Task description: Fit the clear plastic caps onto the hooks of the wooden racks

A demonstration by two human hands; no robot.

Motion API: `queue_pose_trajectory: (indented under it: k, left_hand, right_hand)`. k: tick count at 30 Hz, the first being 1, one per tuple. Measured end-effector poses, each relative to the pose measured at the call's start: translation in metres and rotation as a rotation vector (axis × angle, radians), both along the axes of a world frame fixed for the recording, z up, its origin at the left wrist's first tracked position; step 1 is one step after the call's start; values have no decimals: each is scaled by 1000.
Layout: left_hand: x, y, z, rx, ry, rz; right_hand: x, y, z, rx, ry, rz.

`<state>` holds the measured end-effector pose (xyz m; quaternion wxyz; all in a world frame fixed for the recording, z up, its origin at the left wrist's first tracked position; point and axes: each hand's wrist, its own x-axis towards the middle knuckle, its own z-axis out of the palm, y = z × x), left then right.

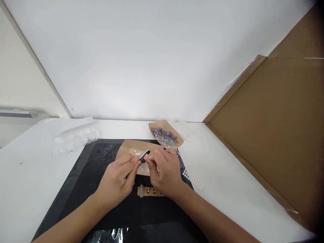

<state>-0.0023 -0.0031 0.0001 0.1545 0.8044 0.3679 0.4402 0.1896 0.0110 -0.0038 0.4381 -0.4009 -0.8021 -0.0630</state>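
Observation:
My left hand (116, 179) pinches a small black curved piece with a pale edge (145, 155) between thumb and fingers. At its other end, the fingertips of my right hand (164, 170) are closed on the same piece. What kind of thing it is I cannot make out. Behind and beneath my fingers lies a brown paper tray (128, 146) with small white bits (137, 153) in it. Nearer to me, a narrow yellowish strip (152, 191) with round metallic spots rests on the black mat, a clear upright piece (141, 191) at its left end. My right wrist partly covers that strip.
A brown tray (180, 141) holds many pink, blue and clear pieces (164, 135). White sticker-like squares (192, 179) lie right of the black mat (83, 179). A clear plastic case (76, 137) stands back left, and a cardboard sheet (273, 135) leans at the right.

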Motion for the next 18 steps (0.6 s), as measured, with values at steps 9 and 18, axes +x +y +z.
queue_pose_trajectory:
  k: [9,18]
  left_hand:
    - [-1,3,-3,101,87,10]
    - [-6,7,9,102,46,30]
  right_hand:
    - [-3,-3,0,-34,5,22]
    - [21,9,5,89,222,-48]
